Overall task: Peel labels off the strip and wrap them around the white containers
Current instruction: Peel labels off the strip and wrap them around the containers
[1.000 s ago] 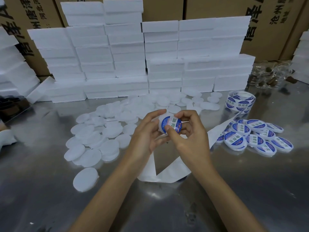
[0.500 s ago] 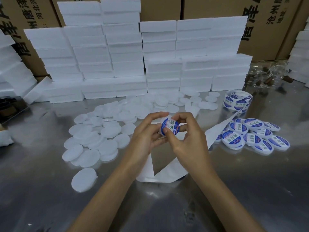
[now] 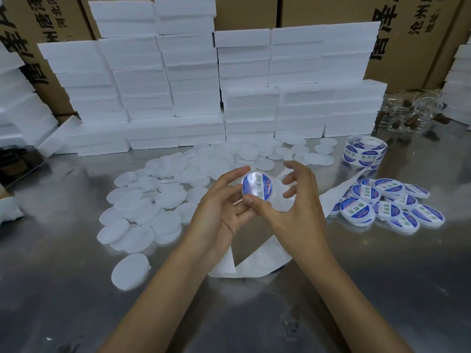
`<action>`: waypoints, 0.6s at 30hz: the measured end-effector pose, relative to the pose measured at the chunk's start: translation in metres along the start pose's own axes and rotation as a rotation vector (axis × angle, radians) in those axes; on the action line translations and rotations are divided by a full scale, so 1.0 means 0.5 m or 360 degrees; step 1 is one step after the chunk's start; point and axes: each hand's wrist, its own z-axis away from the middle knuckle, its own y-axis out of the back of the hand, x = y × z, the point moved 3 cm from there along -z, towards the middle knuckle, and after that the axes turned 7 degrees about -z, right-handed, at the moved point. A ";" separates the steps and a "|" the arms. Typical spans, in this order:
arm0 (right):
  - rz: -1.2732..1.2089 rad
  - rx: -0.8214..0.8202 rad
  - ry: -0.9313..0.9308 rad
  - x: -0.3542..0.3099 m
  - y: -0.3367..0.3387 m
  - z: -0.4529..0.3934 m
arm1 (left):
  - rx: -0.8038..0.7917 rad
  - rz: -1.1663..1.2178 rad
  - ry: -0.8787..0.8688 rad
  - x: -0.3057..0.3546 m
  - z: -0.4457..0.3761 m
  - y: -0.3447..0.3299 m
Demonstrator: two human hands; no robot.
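Observation:
My left hand grips a round white container that carries a blue-and-white label on its face, held up over the steel table. My right hand presses its thumb against the container's lower edge, while its fingers are lifted off and spread to the right. The empty white backing strip loops under my hands and runs up to the label roll at the back right. Several labelled containers lie piled on the right, and several plain white containers lie spread on the left.
Stacks of white foam boxes wall off the back of the table, with brown cartons behind them. Clear plastic pieces lie at the back right. More foam stands at the left edge.
The fingers of my right hand have come off the container and spread open; only the thumb still touches it. The container's labelled face has turned toward me in my left hand.

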 end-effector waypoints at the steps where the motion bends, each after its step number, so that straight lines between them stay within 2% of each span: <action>1: 0.0049 -0.0020 -0.0013 0.003 0.000 0.001 | -0.0020 0.0010 0.0012 -0.002 0.001 -0.003; 6: 0.0263 -0.0055 0.0095 0.001 -0.002 0.004 | -0.0172 0.0022 0.0013 -0.002 0.005 -0.014; 13: 0.0193 0.0019 0.0075 0.001 0.007 0.001 | -0.0285 -0.0060 0.0002 0.000 0.008 -0.015; 15: 0.0193 0.0017 0.0073 0.006 0.009 -0.002 | -0.0277 -0.0200 -0.0046 -0.002 0.006 -0.012; 18: 0.0156 -0.0058 0.0083 0.012 0.011 -0.004 | -0.0157 -0.0725 -0.0199 0.003 0.003 0.003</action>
